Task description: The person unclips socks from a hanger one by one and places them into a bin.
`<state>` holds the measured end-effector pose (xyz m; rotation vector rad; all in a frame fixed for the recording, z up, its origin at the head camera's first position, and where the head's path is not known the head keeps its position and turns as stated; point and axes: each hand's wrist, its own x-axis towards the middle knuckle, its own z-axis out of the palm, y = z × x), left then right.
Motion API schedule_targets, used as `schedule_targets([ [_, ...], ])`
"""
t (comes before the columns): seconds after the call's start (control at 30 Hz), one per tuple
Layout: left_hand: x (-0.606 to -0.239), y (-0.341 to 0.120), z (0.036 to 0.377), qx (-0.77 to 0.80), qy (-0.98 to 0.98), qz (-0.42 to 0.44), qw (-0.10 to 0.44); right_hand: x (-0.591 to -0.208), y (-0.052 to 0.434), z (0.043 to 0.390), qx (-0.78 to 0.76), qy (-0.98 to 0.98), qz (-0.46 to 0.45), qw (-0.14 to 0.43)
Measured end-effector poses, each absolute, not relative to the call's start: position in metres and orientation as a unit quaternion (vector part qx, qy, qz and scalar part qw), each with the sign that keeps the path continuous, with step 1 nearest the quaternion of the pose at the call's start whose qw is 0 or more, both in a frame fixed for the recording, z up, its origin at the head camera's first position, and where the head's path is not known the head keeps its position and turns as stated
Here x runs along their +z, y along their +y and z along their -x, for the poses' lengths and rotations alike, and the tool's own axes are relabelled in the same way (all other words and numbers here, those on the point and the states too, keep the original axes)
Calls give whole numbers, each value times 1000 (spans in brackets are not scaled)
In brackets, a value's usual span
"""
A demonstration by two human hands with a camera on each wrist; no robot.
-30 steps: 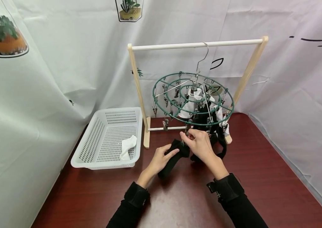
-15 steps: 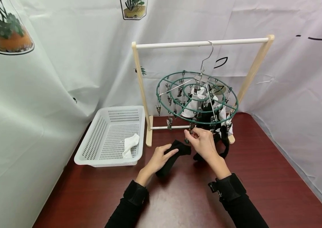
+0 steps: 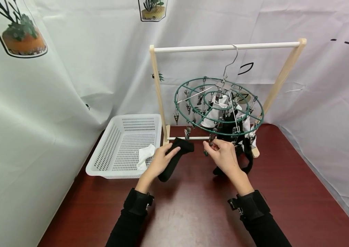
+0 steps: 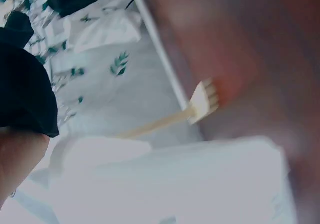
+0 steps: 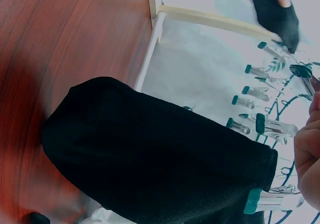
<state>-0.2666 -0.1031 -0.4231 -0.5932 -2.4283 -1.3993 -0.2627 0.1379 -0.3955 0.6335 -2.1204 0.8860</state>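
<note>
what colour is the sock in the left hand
Black sock, clearest in the head view.

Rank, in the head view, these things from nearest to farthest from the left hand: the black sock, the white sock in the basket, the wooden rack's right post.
1. The black sock, gripped by the left hand.
2. The white sock, just to its left, inside the white plastic basket.
3. The wooden rack's right post, far right, behind the green round clip hanger.

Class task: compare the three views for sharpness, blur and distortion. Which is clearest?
Head view: clearest, evenly lit, though the rack's rail bows from wide-angle distortion. Left wrist view: heavily smeared and washed out. Right wrist view: black sock fairly sharp, the table streaked.
</note>
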Motion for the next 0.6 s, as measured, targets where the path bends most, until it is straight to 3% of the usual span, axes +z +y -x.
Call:
schedule_targets([
  [0.17, -405, -120, 270, -484, -843, 172, 162, -396, 138, 262, 348, -828, -240, 369],
  [0.43, -402, -150, 280, -417, -872, 56, 250, -396, 138, 261, 350, -829, -242, 363],
  [0.6, -408, -159, 282, -358, -915, -20, 184, -396, 138, 260, 349, -832, -244, 356],
])
